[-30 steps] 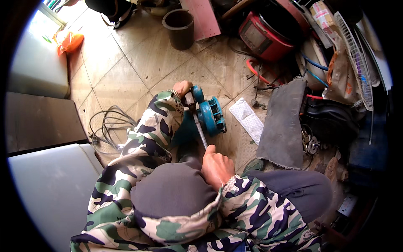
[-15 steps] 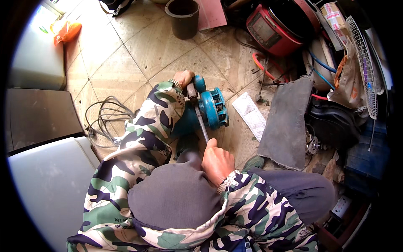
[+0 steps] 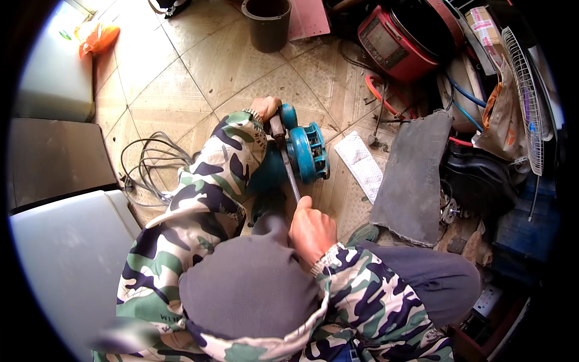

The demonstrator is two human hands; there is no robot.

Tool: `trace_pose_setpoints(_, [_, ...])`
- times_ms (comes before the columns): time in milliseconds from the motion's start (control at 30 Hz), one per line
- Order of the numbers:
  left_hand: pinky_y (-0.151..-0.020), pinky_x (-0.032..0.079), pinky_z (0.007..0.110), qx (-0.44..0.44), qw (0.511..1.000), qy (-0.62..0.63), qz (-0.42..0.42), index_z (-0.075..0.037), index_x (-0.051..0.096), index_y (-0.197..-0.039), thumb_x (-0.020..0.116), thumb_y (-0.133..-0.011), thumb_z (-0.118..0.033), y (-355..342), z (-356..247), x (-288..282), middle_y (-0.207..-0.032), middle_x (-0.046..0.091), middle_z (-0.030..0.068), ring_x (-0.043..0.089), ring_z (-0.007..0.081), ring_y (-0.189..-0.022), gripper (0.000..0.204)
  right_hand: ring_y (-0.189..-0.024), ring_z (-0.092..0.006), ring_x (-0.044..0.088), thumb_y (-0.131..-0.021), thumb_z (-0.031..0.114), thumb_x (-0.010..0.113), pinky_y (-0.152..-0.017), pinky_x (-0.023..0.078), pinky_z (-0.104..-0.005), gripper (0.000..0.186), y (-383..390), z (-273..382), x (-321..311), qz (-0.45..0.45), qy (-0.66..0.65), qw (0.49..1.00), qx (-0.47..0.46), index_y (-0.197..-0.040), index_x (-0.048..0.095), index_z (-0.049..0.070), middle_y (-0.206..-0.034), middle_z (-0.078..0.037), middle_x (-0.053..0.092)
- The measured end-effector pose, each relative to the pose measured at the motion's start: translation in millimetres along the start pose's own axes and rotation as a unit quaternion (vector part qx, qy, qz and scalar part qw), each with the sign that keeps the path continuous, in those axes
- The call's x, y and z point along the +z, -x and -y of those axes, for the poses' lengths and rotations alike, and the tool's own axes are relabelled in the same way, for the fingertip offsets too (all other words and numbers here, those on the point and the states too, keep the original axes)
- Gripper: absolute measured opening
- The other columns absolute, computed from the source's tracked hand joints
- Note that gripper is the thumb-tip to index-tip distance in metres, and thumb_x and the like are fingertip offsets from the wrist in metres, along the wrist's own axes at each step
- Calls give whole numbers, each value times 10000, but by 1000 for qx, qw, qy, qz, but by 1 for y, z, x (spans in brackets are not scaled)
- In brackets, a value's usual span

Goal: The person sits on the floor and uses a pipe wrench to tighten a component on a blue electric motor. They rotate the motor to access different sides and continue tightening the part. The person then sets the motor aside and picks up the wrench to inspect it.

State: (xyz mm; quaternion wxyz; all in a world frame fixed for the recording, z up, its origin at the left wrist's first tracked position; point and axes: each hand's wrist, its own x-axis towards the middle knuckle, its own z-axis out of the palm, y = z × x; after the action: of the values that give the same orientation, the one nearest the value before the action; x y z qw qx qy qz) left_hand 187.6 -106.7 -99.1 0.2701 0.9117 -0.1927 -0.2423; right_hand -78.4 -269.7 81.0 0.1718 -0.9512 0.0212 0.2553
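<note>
- Your right hand (image 3: 312, 229) wraps its fingers around the metal-shafted tool (image 3: 291, 176).
- Your left hand (image 3: 265, 108) curls by its upper end; I can't tell what those fingers pinch.
- The teal slotted machine (image 3: 301, 158), frame centre, looks mid-work, its slotted end in place; what remains is unclear.

Dark lettering (image 3: 172, 318) on camouflage jacket (image 3: 145, 274), wording not clear

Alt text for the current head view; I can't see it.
The right-hand grip is closed around a metal-shafted tool whose head is by a teal machine on a tiled floor; the left-hand grip is near that head. Coiled cable lies left, a white pad and gray mat right.
</note>
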Motion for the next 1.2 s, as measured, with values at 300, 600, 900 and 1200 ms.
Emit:
trace_pose_setpoints(300, [-812, 568, 445, -99, 989, 109, -17, -8, 709, -993, 575, -922, -277, -11, 8, 8, -953, 741, 223, 732, 363, -932, 309, -801, -469, 723, -896, 71, 541, -730, 573, -563, 127, -2, 4, -3, 29, -17, 999, 11, -977, 496, -16, -805, -303, 707])
trace_pose_setpoints(600, [-899, 516, 436, -282, 873, 391, -76, 75, 721, -1068, 558, -849, -506, 8, -18, 0, -1133, 708, 294, 690, 392, -1048, 642, -812, -461, 724, -912, 77, 529, -744, 569, -558, 134, -3, 4, -8, 47, 5, 999, 23, -995, 487, -19, -812, -293, 711])
trace_pose_setpoints(900, [-838, 531, 473, -208, 684, 696, -68, -36, 604, -1320, 381, -988, -728, 53, -6, 30, -1142, 662, 168, 643, 293, -953, 799, -771, -526, 669, -1007, 224, 521, -720, 498, -619, 249, 11, 5, -18, 71, -6, 997, 29, -1031, 477, -20, -775, -312, 679])
trace_pose_setpoints(1200, [-860, 563, 494, -232, 694, 679, -66, -57, 568, -1400, 465, -1012, -626, 54, -8, 37, -1280, 638, 167, 654, 296, -1105, 697, -747, -532, 626, -976, 156, 574, -678, 470, -602, 195, 4, 6, -98, 97, -104, 989, -48, -960, 516, -29, -731, -318, 612])
